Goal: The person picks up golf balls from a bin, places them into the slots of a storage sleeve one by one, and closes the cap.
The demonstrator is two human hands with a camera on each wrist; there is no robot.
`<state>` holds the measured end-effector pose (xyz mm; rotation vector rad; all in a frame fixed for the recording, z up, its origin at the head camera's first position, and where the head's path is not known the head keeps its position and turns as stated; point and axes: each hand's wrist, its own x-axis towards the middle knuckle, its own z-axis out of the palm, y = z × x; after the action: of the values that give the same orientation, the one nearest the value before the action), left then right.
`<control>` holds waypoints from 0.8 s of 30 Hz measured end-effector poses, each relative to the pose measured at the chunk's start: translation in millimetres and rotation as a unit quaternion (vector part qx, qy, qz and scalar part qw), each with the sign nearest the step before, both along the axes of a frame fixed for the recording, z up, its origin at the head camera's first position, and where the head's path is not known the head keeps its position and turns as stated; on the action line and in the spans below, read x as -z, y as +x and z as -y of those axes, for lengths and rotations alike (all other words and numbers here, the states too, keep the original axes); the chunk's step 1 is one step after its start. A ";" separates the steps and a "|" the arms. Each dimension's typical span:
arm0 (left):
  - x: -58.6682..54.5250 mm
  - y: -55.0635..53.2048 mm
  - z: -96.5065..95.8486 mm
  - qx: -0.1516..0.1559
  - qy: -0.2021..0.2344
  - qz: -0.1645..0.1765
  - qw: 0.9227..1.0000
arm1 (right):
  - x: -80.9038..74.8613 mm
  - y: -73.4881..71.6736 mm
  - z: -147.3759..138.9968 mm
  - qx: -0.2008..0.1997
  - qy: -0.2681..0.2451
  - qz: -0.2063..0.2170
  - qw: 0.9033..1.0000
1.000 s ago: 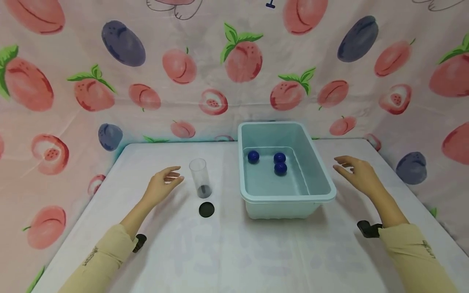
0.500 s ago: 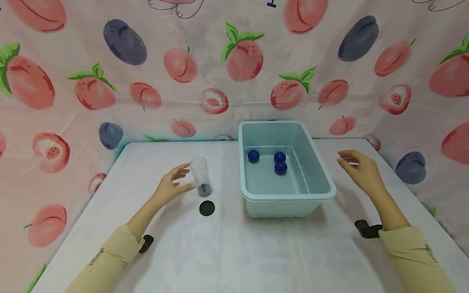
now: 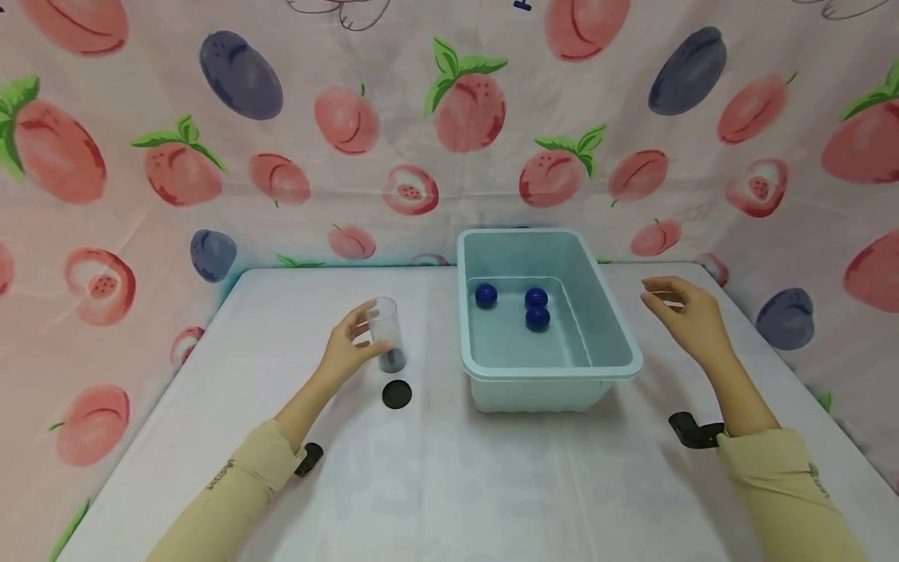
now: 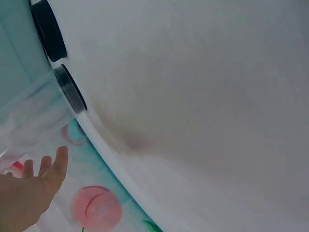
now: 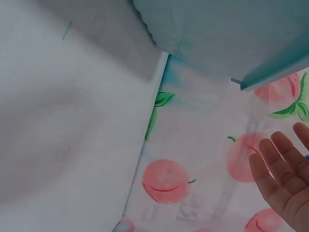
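Observation:
A clear cylinder (image 3: 389, 321) with a dark base stands upright left of the middle of the table. Around its left side reaches my left hand (image 3: 346, 343), fingers behind it and thumb across its front in the head view. Those fingers look extended rather than curled in the left wrist view, beside the clear wall (image 4: 34, 121). A round black lid (image 3: 396, 394) lies just in front of the cylinder. Several steps to the right, three dark blue balls (image 3: 486, 295) rest inside a light blue bin (image 3: 551, 373). My right hand (image 3: 691, 318) hovers right of the bin, fingers relaxed, holding nothing.
A white cloth covers the table (image 3: 449, 484). Behind it hangs a fruit-printed curtain (image 3: 281, 156), close to the table's back edge. The bin's high walls (image 5: 207, 38) rise beside the right hand in the right wrist view.
My left hand has moved right and forward to the clear cylinder, its thumb now overlapping the front. The right hand has shifted slightly upward in view. Cylinder, lid, bin and balls keep their places.

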<state>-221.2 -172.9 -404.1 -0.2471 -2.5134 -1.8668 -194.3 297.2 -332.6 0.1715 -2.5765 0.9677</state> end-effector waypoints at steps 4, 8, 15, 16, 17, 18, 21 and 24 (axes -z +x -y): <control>1.7 -1.6 -4.8 -0.027 0.002 -0.003 1.000 | -4.9 -0.7 3.6 0.001 0.005 -0.006 1.000; 3.2 -2.4 -7.3 -0.043 -0.007 -0.008 0.999 | -10.2 -1.1 5.1 -0.007 0.001 0.000 1.000; 7.4 -2.4 -7.1 -0.044 0.003 -0.012 0.999 | -18.7 -5.0 9.1 -0.019 0.004 0.016 1.000; 7.7 -2.4 -6.9 -0.043 0.003 -0.011 0.999 | -20.2 -5.8 9.9 -0.021 0.006 0.016 1.000; 7.9 -2.6 -6.7 -0.042 0.002 -0.011 0.999 | -21.5 -6.6 10.7 -0.025 0.010 0.015 1.000; 7.7 -2.6 -6.7 -0.040 0.001 -0.010 0.999 | -23.0 -7.4 11.4 -0.029 0.014 0.013 0.999; 6.1 -3.1 -6.8 -0.034 -0.008 -0.012 0.999 | -28.7 -9.0 13.7 -0.041 0.029 0.008 0.999; 5.0 -2.6 -6.3 -0.030 -0.014 -0.012 0.999 | -36.4 -10.8 17.2 -0.054 0.043 0.012 0.998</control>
<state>-223.8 -166.6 -409.1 -0.1911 -2.5039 -1.7968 -205.2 280.0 -296.1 0.3279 -2.6558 0.9024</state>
